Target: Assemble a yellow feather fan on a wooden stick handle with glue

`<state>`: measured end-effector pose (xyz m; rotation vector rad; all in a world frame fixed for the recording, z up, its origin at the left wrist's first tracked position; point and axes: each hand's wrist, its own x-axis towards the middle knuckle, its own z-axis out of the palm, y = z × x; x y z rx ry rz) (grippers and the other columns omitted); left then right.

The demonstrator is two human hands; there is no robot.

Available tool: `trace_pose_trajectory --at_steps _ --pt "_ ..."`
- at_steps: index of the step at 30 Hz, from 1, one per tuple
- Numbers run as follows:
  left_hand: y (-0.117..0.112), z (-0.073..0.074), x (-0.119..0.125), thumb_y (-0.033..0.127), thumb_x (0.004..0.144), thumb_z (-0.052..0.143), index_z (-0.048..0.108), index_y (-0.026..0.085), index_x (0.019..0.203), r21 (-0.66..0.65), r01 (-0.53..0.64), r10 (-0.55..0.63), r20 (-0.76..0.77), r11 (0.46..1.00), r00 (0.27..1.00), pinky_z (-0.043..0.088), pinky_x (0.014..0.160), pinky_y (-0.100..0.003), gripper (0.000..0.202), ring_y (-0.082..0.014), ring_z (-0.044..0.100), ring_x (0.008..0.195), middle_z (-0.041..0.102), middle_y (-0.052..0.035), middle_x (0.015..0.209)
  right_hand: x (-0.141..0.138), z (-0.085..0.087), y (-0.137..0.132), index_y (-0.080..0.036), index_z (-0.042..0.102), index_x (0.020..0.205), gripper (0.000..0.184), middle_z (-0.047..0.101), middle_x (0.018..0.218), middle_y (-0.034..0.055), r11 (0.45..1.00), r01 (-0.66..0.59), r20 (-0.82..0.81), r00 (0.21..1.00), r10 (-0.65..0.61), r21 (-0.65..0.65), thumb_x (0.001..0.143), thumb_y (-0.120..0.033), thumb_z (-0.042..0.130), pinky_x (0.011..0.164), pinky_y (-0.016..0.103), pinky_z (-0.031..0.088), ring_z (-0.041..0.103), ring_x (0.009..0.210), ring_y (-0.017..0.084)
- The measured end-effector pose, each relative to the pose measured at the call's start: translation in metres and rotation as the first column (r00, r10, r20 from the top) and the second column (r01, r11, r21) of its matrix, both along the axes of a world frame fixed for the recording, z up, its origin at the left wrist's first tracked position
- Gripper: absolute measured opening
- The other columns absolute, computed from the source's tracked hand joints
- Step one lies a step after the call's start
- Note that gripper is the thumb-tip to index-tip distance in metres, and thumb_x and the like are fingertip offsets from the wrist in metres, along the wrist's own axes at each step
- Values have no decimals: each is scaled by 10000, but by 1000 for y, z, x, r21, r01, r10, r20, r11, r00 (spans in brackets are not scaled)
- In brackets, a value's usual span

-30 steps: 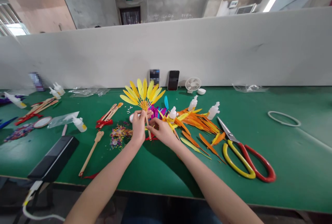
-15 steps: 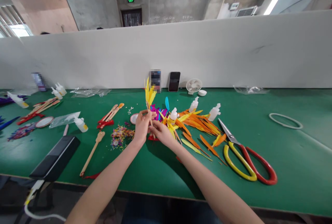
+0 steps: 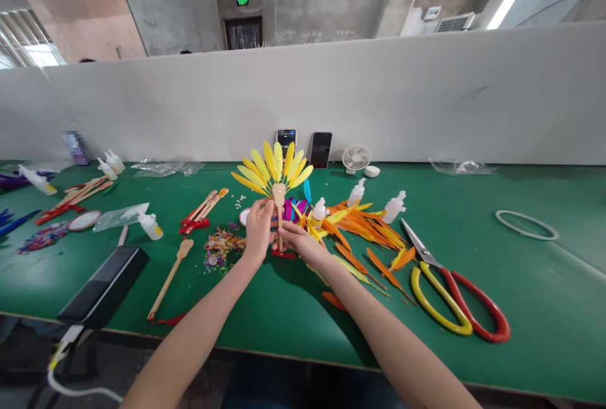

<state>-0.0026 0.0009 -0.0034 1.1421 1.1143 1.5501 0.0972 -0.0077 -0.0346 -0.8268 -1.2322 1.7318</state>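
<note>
A feather fan [image 3: 279, 190] stands upright in front of me, its yellow feathers spread in an arc above a pale wooden handle. My left hand [image 3: 258, 226] grips the handle from the left, thumb near its upper part. Lower down, the fingers of my right hand [image 3: 298, 240] close around the same handle. Red tassel material [image 3: 284, 255] shows at the handle's bottom end. Behind and right of my hands lie purple feathers, a blue feather [image 3: 307, 190] and a pile of orange feathers [image 3: 364, 223]. Part of the fingers is hidden behind the handle.
Large scissors [image 3: 449, 289] with yellow and red handles lie to the right. Glue bottles [image 3: 394, 207] stand by the feathers. At left are a loose wooden handle [image 3: 170, 278], colourful beads [image 3: 222, 248] and a black box [image 3: 104, 288]. Phones [image 3: 320, 150] lean on the partition.
The fan has turned from nearly edge-on to facing me, so the yellow feathers now show spread wide. Both hands still hold its handle. The view has shifted slightly.
</note>
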Motion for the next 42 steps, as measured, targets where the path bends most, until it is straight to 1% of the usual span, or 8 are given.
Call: trace_pose_trajectory --at_steps 7,10,13,15,21,27,35,42 --pt "1 -1 -1 457 697 552 506 181 707 40 -30 29 5 999 1000 459 579 -263 279 -156 596 662 585 -11 640 1 3 -2 -228 578 859 220 624 702 -11 1000 -4 24 1000 4 11 682 -358 565 561 254 369 552 585 119" --pt "3 1 -4 461 713 535 498 182 691 57 -114 112 31 992 993 443 608 -247 283 -122 566 631 567 -2 645 2 4 -3 -232 579 912 241 622 707 -10 1000 -10 55 998 9 28 708 -354 536 570 259 387 557 588 119" --pt "5 4 -8 490 709 529 467 180 643 44 -219 216 59 975 975 404 541 -220 323 -91 504 547 516 18 601 2 6 -4 -227 581 935 255 631 725 0 999 -19 106 994 14 46 724 -353 515 566 261 393 564 599 124" --pt "6 6 -10 513 703 525 447 182 618 45 -245 241 75 968 968 370 487 -208 350 -77 458 499 472 32 559 2 6 -5 -220 583 937 262 632 720 2 999 -20 118 993 14 48 721 -352 515 557 259 392 562 594 124" --pt "6 7 -11 558 658 551 427 184 598 104 -235 228 77 966 971 314 424 -202 398 -60 384 438 413 54 499 2 8 -6 -215 588 907 235 618 673 -18 999 -39 80 996 38 11 703 -322 538 595 270 407 566 586 118" --pt "6 8 -9 553 643 569 407 184 572 105 -226 217 96 968 972 297 413 -198 409 -51 357 423 389 61 478 3 8 -6 -214 597 897 225 618 668 -16 999 -53 101 993 52 11 708 -325 545 607 278 408 566 581 118" --pt "8 4 -9 536 652 573 414 183 577 98 -214 204 105 972 973 297 420 -200 394 -53 360 429 398 58 496 2 8 -6 -225 601 879 246 623 673 -14 998 -55 80 995 55 3 672 -357 577 595 275 410 562 582 122" --pt "9 3 -10 599 642 535 416 181 565 59 -225 222 61 972 973 309 430 -208 441 -63 389 435 415 47 490 3 9 -7 -234 607 864 242 624 666 -20 998 -64 52 997 64 -3 660 -363 597 599 272 420 556 570 113"
